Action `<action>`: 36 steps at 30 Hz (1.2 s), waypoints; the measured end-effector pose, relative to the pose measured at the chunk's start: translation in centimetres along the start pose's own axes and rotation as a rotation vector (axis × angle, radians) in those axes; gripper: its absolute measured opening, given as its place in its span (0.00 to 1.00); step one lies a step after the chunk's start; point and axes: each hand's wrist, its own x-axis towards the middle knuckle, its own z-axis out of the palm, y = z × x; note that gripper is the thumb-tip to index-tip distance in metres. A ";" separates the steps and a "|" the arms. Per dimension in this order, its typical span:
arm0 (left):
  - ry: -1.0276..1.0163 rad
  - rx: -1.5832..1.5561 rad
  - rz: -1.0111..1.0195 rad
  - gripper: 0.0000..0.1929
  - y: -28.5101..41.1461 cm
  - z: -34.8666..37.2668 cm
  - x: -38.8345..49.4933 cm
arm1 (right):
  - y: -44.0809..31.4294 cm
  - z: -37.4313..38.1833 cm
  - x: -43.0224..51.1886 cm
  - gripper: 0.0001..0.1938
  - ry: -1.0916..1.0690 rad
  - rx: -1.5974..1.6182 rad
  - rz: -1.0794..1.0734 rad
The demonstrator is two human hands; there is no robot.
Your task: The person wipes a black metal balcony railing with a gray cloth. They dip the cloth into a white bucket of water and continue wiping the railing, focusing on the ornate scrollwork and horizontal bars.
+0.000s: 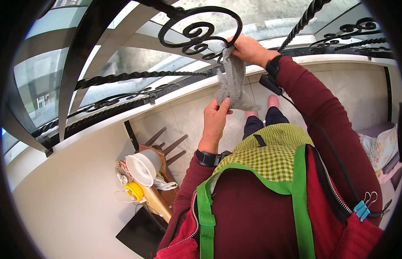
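A grey cloth (235, 77) hangs between my two hands in front of the window railing. My right hand (249, 50) is up at a black wrought-iron scroll (201, 40), gripping the cloth's upper end against the ring's lower right curve. Some of those fingers are hidden behind the iron. Lower down, my left hand (217, 118) pinches the cloth's bottom part between thumb and fingers. A loose corner of the cloth droops to the right of that hand.
Twisted black bars (139, 76) cross before the window glass, above a white sill (100, 123). At left, a wooden cabinet (159, 200) bears a white bucket (142, 166) and a yellow roll (134, 191). A dark flat screen (141, 234) stands nearby. Bedding (379, 149) lies at right.
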 end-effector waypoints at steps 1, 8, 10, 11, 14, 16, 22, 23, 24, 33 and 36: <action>0.013 0.012 -0.012 0.12 -0.2 0.0 0.1 | 0.3 -0.1 0.2 0.11 -0.064 0.025 0.010; 0.070 -0.070 -0.056 0.14 -0.3 -0.5 -0.2 | 0.8 1.7 -1.8 0.16 0.317 0.045 -0.169; 0.065 -0.092 -0.065 0.14 0.4 -0.7 -0.3 | 0.0 1.4 -3.5 0.19 0.415 0.228 -0.113; 0.058 -0.100 -0.061 0.14 0.8 -0.7 -0.4 | -0.7 0.9 -4.3 0.20 0.456 0.327 -0.046; 0.018 -0.159 -0.035 0.14 2.3 -0.1 -0.7 | -4.0 -2.3 -5.9 0.22 0.414 0.685 0.149; -0.022 -0.198 0.022 0.13 3.4 0.5 -0.9 | -6.4 -4.1 -4.2 0.23 0.552 0.781 0.057; -0.043 -0.214 0.261 0.15 6.2 0.5 0.2 | -6.0 -5.4 0.2 0.14 0.491 0.372 -0.170; 0.008 -0.200 0.195 0.15 6.1 0.4 0.5 | -5.2 -4.6 0.0 0.14 0.497 0.361 -0.158; 0.047 -0.192 0.141 0.14 5.7 0.2 0.8 | -4.4 -3.6 -0.3 0.13 0.514 0.353 -0.145; -0.281 0.234 -0.187 0.13 -1.7 0.3 1.2 | -0.7 5.6 -9.8 0.23 0.597 0.248 0.007; -0.478 0.574 -0.153 0.14 -2.6 -0.3 0.9 | -0.8 8.3 -17.5 0.20 0.300 0.473 0.327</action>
